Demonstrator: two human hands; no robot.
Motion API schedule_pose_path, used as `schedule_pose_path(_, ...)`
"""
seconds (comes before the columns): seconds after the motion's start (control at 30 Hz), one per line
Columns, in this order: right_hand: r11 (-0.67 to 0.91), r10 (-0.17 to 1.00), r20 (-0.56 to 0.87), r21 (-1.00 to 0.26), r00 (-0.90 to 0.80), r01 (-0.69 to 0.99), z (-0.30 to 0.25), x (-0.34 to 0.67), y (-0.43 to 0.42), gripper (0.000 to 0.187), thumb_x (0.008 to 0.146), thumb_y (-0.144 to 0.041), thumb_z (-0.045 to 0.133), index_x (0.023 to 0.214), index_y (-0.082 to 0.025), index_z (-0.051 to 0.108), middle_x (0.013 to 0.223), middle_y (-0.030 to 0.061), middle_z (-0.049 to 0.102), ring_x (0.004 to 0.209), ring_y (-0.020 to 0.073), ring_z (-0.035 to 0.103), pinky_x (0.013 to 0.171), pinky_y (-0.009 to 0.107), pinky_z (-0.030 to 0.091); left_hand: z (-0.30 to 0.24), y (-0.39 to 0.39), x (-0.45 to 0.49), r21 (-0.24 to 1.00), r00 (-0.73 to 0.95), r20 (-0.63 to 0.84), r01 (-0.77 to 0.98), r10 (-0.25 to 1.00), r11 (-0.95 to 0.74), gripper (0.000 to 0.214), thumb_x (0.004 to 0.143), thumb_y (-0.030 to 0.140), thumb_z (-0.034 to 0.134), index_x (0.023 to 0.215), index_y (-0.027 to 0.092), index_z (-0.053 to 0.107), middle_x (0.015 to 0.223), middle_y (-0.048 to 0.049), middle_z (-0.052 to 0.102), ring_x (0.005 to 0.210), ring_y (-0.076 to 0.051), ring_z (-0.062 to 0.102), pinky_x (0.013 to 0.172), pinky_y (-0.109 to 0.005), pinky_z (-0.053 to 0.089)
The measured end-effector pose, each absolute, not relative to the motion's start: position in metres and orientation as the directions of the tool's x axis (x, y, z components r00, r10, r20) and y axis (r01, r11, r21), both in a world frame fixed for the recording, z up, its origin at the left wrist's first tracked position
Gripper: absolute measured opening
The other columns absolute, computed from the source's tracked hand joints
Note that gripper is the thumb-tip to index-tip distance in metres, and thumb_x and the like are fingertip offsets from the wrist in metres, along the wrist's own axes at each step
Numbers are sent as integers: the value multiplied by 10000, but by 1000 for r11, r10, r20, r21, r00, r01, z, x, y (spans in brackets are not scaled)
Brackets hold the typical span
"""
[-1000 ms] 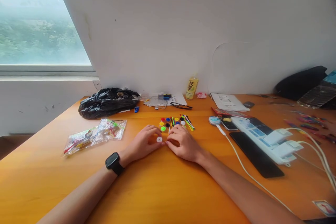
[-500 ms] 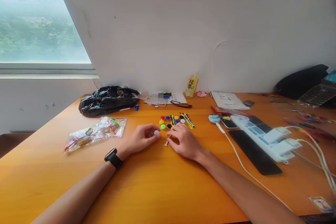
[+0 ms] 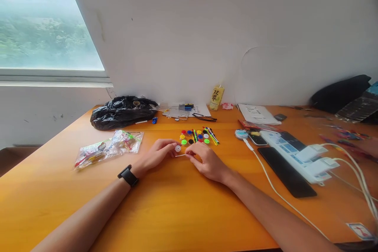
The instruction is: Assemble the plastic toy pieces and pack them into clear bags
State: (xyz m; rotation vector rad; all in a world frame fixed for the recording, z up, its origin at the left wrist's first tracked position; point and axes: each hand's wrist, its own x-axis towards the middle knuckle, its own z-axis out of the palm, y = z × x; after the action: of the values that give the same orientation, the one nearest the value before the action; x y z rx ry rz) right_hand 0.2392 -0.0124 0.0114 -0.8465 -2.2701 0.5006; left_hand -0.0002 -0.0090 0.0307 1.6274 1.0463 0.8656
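My left hand point(image 3: 156, 156), with a black watch on the wrist, pinches a small white wheel point(image 3: 177, 148) just above the orange table point(image 3: 165, 208). Close beside it, my right hand point(image 3: 206, 160) pinches a thin white stick point(image 3: 180, 155) that lies level and points left, its tip just below the wheel. Right behind both hands lies a cluster of small coloured wheels point(image 3: 193, 137) and coloured sticks point(image 3: 211, 134).
A clear bag of coloured parts point(image 3: 110, 148) lies to the left, a black plastic bag point(image 3: 122, 112) behind it. To the right are a white power strip point(image 3: 298, 156) with plugs and cables, black phones point(image 3: 286, 171), papers and a yellow drink pouch point(image 3: 216, 97) by the wall.
My right hand picked the white stick up off the table and turned it level, pointing at the wheel. My left hand lifted the white wheel a little.
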Motion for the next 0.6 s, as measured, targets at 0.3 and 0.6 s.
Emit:
schedule_pose_path(0.3, 588, 758, 429, -775, -492, 231, 8, 231, -16, 230, 1081, -277, 481, 1176, -239, 687, 1075, 58, 711, 993, 196, 679, 934, 342, 538, 28, -12, 5, 988, 503, 34, 113, 864, -105, 537, 1014, 614, 547, 977, 126, 771, 907, -84, 762, 891, -232, 701, 886, -355, 572)
schedule_pose_path(0.6, 532, 800, 366, -799, -475, 281, 0, 230, -17, 142, 1047, -351, 576, 1136, -249, 618, 1009, 27, 743, 913, 185, 706, 849, 311, 554, 24, -16, 10, 934, 540, 151, 197, 828, -299, 466, 965, 550, 671, 1158, 143, 791, 1138, -116, 798, 1045, -295, 722, 888, -366, 581)
